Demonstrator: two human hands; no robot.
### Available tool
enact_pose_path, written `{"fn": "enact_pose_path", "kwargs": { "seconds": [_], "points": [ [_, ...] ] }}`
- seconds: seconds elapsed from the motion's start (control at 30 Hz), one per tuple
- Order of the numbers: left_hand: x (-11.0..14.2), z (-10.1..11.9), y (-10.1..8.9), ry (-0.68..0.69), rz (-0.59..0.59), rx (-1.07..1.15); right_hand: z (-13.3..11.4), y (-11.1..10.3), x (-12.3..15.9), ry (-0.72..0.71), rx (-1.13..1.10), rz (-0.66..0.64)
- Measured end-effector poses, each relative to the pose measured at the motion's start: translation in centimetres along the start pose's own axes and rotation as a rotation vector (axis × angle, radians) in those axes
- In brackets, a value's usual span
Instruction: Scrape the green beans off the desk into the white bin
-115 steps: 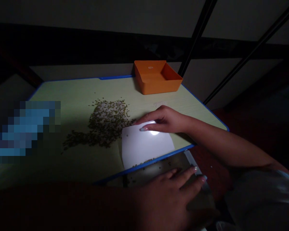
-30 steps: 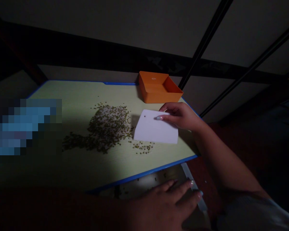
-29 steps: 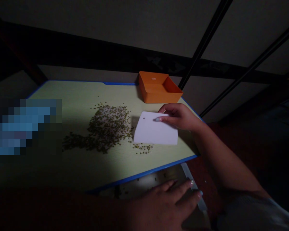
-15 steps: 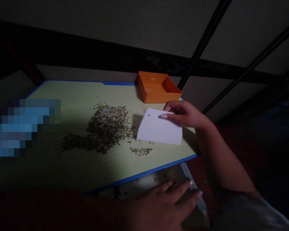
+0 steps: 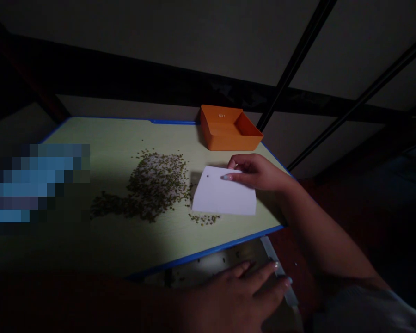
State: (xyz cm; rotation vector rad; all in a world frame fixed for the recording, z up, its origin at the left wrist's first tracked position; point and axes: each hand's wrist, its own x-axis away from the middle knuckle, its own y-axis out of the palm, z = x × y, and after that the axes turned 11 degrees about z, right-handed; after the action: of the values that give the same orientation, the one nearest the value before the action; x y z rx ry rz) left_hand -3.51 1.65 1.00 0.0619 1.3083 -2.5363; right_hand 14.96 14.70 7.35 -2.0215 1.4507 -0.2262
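Observation:
My right hand (image 5: 260,173) grips the top edge of a white plastic scraper (image 5: 223,196), which stands tilted on a pale table (image 5: 125,240). A small heap of green beans (image 5: 204,218) lies just in front of the scraper's lower edge. A larger spread of green beans (image 5: 149,185) covers the table to its left. My left hand (image 5: 244,293) rests with fingers stretched flat on a shallow tray (image 5: 211,263) held below the table's near edge; a few beans lie in that tray.
An orange bin (image 5: 229,127) stands at the table's far right corner. The table has a blue rim (image 5: 208,252). Dark metal bars (image 5: 291,60) cross the wall behind. A blurred patch covers the table's left side. The scene is dim.
My right hand lifted the scraper off the near edge, moved it back over the table, and now sets it down behind a small heap of beans. The left hand stayed on the tray.

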Motion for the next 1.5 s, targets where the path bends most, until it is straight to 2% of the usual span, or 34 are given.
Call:
{"fn": "enact_pose_path", "kwargs": {
  "seconds": [0.27,0.43,0.5,0.6,0.67,0.83,0.93,1.1,1.23,1.4,1.5],
  "points": [
    [-0.3,0.4,-0.7,-0.069,-0.075,0.004,0.4,0.5,-0.4,-0.06,0.179,0.231],
    [-0.3,0.5,-0.5,-0.092,-0.027,0.061,0.3,0.0,-0.4,-0.022,0.109,0.284],
    [-0.3,0.5,-0.5,-0.118,-0.048,0.106,0.1,-0.5,-0.2,0.032,0.024,0.252],
    [-0.2,0.5,-0.6,-0.155,-0.065,0.156,-0.4,-1.6,0.2,0.113,-0.065,0.099],
    [0.0,0.4,-0.5,-0.151,-0.05,0.149,-0.6,-2.4,0.4,0.147,-0.083,0.049],
    [0.2,0.2,0.0,0.0,0.04,0.013,-0.8,-3.5,0.7,0.221,-0.047,-0.047],
    [0.2,0.4,0.1,0.026,0.07,-0.016,-0.7,-3.7,0.7,0.236,-0.025,-0.106],
    [0.1,0.5,0.0,0.029,0.082,-0.023,-0.7,-3.5,0.9,0.203,0.002,-0.168],
    [-0.1,0.6,-0.5,-0.014,0.018,0.024,-0.7,-3.4,0.9,0.154,0.015,-0.225],
    [-0.1,0.4,-0.3,-0.056,0.023,0.04,-0.6,-3.9,0.8,0.159,0.035,-0.205],
    [0.0,0.3,-0.1,-0.005,0.039,0.01,-0.3,-4.5,0.9,0.187,0.046,-0.182]
  ]
}}
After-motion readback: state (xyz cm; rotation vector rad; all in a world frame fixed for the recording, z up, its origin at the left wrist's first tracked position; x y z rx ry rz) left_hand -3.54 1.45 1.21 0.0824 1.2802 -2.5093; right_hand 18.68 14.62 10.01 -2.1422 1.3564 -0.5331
